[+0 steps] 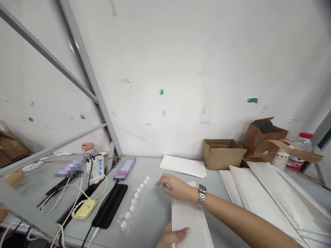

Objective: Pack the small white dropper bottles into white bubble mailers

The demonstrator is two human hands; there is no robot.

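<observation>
1. Reaching across the grey table (152,213), the right hand (176,187) hovers near the top end of a row of small clear bottles (134,203); its fingers are a little apart and bent, and they clamp on nothing that I can see.
2. The left hand (172,236) lies at the lower edge of the picture, fingers together and pressed flat on a long white bag (188,217), holding it down.
3. The bottles lie side by side on the table, just left of the bag, and none looks to be inside it, so I judge the work is at an early stage.
4. To the right lie more white bags (269,196) in a pile, with open cardboard boxes (222,151) behind them.
5. On the left are a black pad (111,206), cables and a yellow device (85,208); nothing stands between the hands and the bottles.
</observation>
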